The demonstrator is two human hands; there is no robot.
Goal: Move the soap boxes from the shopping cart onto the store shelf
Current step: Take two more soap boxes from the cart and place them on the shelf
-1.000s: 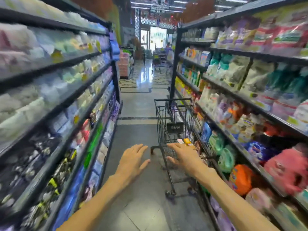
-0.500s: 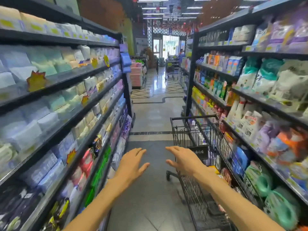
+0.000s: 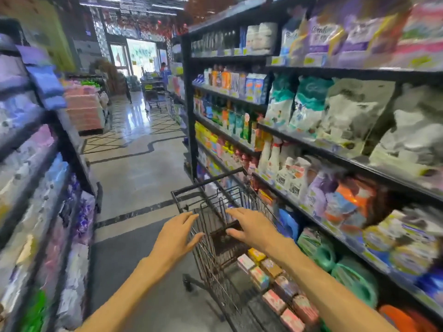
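Cart (image 3: 211,236) now right under your reach, closer than second ago; left hand (image 3: 176,238) and right hand (image 3: 251,227) both over it, fingers relaxed, grasping nothing; soap boxes (image 3: 271,281) in row on cart bottom, beside shelf (image 3: 311,212); likely next: pick first box.

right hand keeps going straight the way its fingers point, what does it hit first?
Probably the wire wall of the shopping cart. The right hand hangs open over the basket, fingers aimed forward and left, toward its far end. Depth is unclear; it could pass over the rim.
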